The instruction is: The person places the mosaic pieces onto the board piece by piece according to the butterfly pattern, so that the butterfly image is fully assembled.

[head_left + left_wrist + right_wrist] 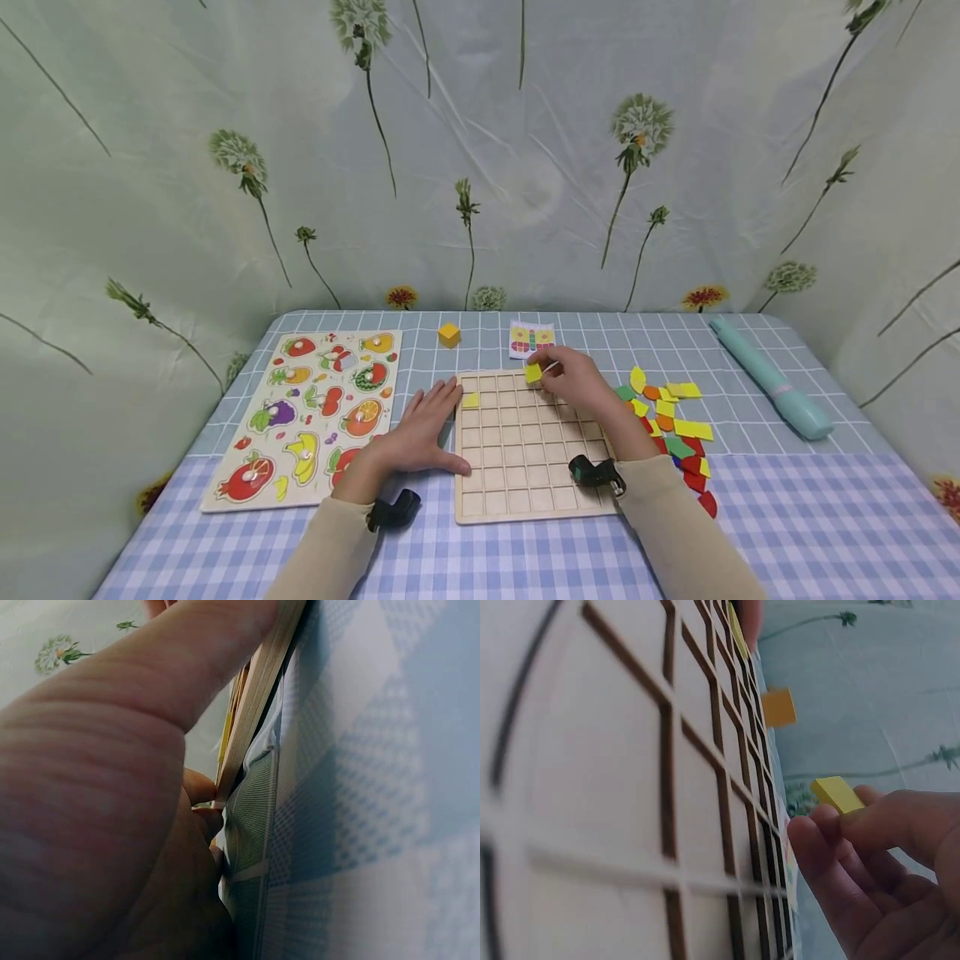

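Note:
Between thumb and fingertips, my right hand (576,379) pinches a yellow square tile (533,372) above the far part of the wooden grid board (517,456). The right wrist view shows that yellow tile (838,795) raised off the board's grid (697,739). My left hand (420,433) lies spread along the board's left edge, its thumb (202,652) touching the rim. Another yellow square (470,401) sits in a cell of the left column, near the left fingertips. Behind the board lies a small printed pattern card (532,339).
Loose colored pieces (693,429) are heaped right of the board, partly behind the right forearm. A fruit puzzle board (303,417) lies to the left. An orange-yellow cube (449,335) stands at the back, and a teal tube-shaped object (772,379) lies far right.

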`<control>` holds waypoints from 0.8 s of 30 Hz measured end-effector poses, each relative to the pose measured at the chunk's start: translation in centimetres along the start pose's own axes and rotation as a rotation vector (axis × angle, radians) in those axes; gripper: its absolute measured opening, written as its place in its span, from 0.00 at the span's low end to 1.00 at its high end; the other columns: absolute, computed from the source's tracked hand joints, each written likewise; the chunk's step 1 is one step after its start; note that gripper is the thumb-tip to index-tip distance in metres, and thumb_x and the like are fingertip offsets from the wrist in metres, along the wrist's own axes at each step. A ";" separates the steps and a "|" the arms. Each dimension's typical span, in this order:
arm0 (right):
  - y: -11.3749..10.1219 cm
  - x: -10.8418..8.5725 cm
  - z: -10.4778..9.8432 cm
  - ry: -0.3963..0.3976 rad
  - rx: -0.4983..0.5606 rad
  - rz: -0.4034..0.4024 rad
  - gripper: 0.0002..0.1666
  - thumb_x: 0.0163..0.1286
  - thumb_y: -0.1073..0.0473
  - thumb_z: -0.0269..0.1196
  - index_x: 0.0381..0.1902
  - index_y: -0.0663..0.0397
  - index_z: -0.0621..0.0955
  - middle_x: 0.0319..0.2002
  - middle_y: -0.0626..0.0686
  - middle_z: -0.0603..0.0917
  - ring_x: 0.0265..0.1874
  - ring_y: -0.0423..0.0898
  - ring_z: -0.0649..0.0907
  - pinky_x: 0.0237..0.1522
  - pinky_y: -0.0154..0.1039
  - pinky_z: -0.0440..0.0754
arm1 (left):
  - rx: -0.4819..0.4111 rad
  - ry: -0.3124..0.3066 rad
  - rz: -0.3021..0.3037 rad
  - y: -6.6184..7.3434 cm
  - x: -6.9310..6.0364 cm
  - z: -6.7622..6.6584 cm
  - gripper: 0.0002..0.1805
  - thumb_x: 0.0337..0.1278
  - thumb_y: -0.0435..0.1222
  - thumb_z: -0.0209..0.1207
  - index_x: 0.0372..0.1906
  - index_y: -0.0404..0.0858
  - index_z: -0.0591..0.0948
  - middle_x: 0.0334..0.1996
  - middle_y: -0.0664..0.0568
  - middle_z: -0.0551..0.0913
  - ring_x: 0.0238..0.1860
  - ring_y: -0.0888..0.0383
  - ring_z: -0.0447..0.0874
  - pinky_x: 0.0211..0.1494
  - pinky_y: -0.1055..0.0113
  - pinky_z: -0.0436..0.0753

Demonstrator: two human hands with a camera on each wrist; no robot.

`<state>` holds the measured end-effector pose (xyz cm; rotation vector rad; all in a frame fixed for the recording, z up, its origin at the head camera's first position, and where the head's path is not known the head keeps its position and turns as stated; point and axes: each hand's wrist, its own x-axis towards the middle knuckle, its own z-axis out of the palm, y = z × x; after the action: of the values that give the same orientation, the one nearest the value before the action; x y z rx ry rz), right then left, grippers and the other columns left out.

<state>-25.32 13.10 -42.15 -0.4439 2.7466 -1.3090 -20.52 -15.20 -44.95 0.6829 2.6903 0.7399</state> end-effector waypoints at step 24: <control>-2.1 0.0 4.9 -0.043 -0.079 -0.058 0.13 0.64 0.65 0.66 0.46 0.47 0.86 0.35 0.47 0.83 0.34 0.41 0.80 0.42 0.40 0.81 | -0.004 -0.007 -0.002 0.2 -0.2 -0.1 0.67 0.42 0.60 0.74 0.80 0.36 0.49 0.82 0.45 0.44 0.83 0.44 0.36 0.82 0.39 0.36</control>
<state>-23.95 8.19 -43.64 -0.5541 2.7772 -1.1916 -20.36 -15.20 -44.78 0.6809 2.6825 0.7409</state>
